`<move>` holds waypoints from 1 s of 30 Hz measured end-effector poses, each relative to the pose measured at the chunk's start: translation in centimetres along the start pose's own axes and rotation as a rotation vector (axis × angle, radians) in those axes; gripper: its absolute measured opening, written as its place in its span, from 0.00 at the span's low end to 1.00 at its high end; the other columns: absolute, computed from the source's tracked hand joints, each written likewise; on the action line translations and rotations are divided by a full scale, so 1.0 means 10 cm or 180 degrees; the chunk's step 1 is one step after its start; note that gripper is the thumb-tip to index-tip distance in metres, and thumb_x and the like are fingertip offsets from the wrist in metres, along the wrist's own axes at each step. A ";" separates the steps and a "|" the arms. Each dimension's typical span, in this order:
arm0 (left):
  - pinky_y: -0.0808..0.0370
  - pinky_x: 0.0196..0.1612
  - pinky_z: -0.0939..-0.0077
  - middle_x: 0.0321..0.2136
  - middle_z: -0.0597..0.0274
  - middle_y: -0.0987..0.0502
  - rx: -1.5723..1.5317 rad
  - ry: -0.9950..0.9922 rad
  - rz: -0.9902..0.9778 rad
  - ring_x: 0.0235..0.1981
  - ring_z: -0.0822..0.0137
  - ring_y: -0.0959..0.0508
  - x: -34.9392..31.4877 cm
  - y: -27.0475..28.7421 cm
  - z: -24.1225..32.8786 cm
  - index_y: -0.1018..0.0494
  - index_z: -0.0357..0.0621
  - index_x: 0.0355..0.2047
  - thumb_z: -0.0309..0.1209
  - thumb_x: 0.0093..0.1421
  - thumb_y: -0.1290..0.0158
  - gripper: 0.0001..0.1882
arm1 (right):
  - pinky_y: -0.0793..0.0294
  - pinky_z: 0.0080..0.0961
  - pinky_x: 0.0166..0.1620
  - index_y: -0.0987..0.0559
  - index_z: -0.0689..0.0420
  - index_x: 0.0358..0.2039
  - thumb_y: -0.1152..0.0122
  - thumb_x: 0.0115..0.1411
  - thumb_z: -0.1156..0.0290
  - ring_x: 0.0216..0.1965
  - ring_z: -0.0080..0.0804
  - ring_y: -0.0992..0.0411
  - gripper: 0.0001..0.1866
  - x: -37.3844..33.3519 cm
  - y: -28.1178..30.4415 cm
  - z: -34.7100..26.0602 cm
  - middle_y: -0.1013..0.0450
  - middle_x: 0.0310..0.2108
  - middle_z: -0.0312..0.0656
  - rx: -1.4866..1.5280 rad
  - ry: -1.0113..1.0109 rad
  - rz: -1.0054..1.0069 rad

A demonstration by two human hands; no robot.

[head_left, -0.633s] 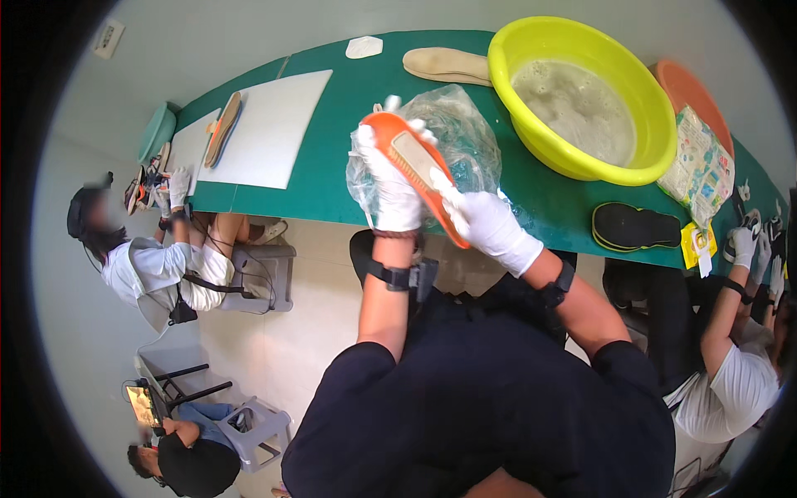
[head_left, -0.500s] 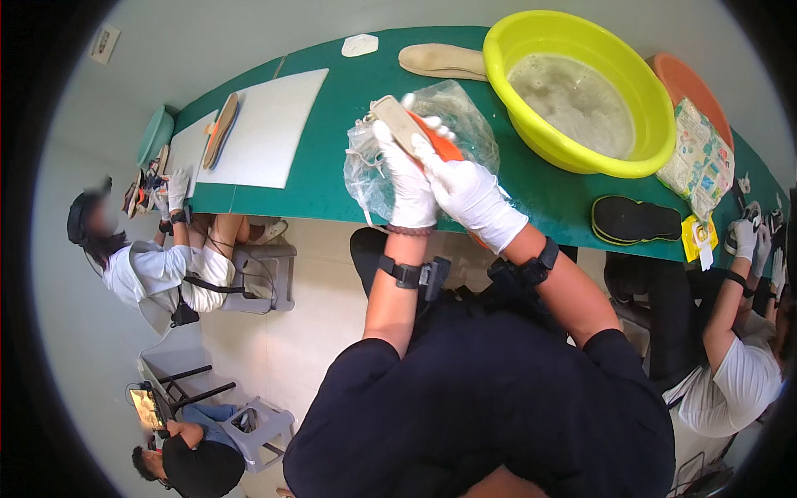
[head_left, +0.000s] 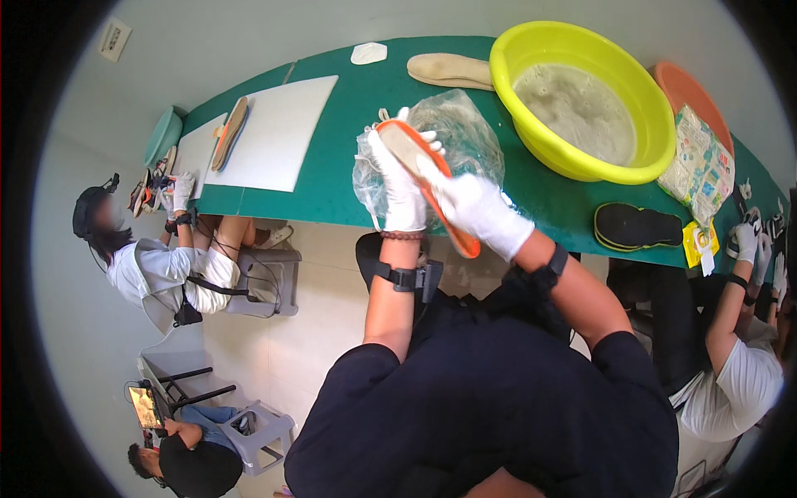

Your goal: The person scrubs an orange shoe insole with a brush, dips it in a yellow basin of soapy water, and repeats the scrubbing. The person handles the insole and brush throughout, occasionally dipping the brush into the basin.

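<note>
A shoe insole with a beige top and an orange rim lies slantwise across my gloved hands, above the table's front edge. My left hand is wrapped round it from beneath, with fingertips showing past its far right side. Closed on the insole's right edge, my right hand has its thumb on the top; its fingers are slightly blurred and partly hidden. Behind the hands, a crumpled clear plastic bag lies on the green table.
A yellow basin of cloudy water stands at the far right, beside an orange basin and a printed packet. A beige insole and a black sole lie near it. Co-workers sit left and right; white boards lie left.
The insole has turned in my hands, so its beige top and long orange rim now show. My right hand has moved slightly toward me and to the right.
</note>
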State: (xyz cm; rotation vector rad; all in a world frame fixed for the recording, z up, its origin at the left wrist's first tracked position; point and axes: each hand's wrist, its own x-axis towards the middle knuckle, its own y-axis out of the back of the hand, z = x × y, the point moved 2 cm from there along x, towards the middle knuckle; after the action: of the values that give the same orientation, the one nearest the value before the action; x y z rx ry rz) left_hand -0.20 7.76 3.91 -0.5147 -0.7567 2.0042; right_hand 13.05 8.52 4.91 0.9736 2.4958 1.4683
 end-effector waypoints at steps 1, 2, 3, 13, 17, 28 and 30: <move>0.23 0.39 0.65 0.32 0.55 0.25 0.0051 0.0027 -0.0060 0.30 0.62 0.26 0.00 -0.05 -0.07 0.36 0.49 0.60 0.61 0.65 0.68 0.35 | 0.25 0.47 0.29 0.36 0.47 0.62 0.50 0.62 0.66 0.22 0.53 0.26 0.26 0.10 0.03 0.00 0.27 0.22 0.53 -0.0106 -0.0054 0.0184; 0.23 0.40 0.65 0.33 0.54 0.25 -0.0113 -0.0040 -0.0153 0.31 0.62 0.25 -0.02 -0.07 -0.10 0.36 0.49 0.60 0.62 0.64 0.67 0.36 | 0.25 0.48 0.29 0.36 0.47 0.62 0.50 0.61 0.66 0.23 0.53 0.26 0.26 0.19 -0.01 0.03 0.26 0.22 0.52 -0.0068 -0.0001 0.0355; 0.23 0.40 0.65 0.33 0.54 0.25 -0.0117 -0.0020 -0.0154 0.31 0.62 0.25 -0.01 -0.06 -0.07 0.36 0.49 0.60 0.62 0.64 0.67 0.36 | 0.25 0.48 0.29 0.36 0.47 0.62 0.50 0.61 0.66 0.23 0.53 0.26 0.26 0.14 -0.03 0.02 0.26 0.22 0.52 -0.0072 -0.0022 0.0351; 0.24 0.44 0.64 0.37 0.54 0.28 -0.0245 -0.0218 0.0176 0.35 0.61 0.26 -0.11 -0.13 0.04 0.37 0.48 0.58 0.51 0.64 0.56 0.28 | 0.25 0.46 0.26 0.33 0.54 0.57 0.50 0.59 0.67 0.23 0.48 0.24 0.24 0.06 0.03 0.04 0.25 0.23 0.50 -0.0603 -0.0110 0.0160; 0.24 0.44 0.63 0.40 0.54 0.29 -0.0402 -0.0323 0.0333 0.36 0.62 0.26 -0.05 0.05 0.06 0.36 0.48 0.58 0.46 0.62 0.52 0.27 | 0.26 0.40 0.22 0.36 0.50 0.62 0.46 0.57 0.68 0.20 0.45 0.25 0.30 -0.26 -0.02 -0.03 0.26 0.20 0.48 -0.0673 -0.0134 0.0071; 0.25 0.50 0.55 0.48 0.50 0.29 -0.0185 -0.0303 0.0062 0.45 0.55 0.25 -0.13 -0.06 0.02 0.38 0.48 0.60 0.46 0.63 0.57 0.28 | 0.26 0.37 0.23 0.31 0.50 0.60 0.48 0.59 0.67 0.22 0.43 0.24 0.26 -0.19 -0.02 0.01 0.26 0.22 0.49 -0.0841 0.0068 0.0380; 0.25 0.49 0.54 0.48 0.52 0.28 -0.0332 -0.0095 0.0079 0.44 0.54 0.24 -0.11 -0.12 -0.01 0.37 0.49 0.60 0.47 0.63 0.58 0.28 | 0.26 0.38 0.23 0.31 0.48 0.60 0.49 0.60 0.68 0.21 0.43 0.24 0.25 -0.06 0.04 0.08 0.26 0.21 0.46 -0.0946 0.0126 0.0522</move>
State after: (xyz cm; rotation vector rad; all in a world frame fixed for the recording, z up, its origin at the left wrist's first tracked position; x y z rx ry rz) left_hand 1.11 7.26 4.74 -0.5580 -0.8807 2.0068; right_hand 14.04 8.88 4.68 1.1206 2.1772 1.8559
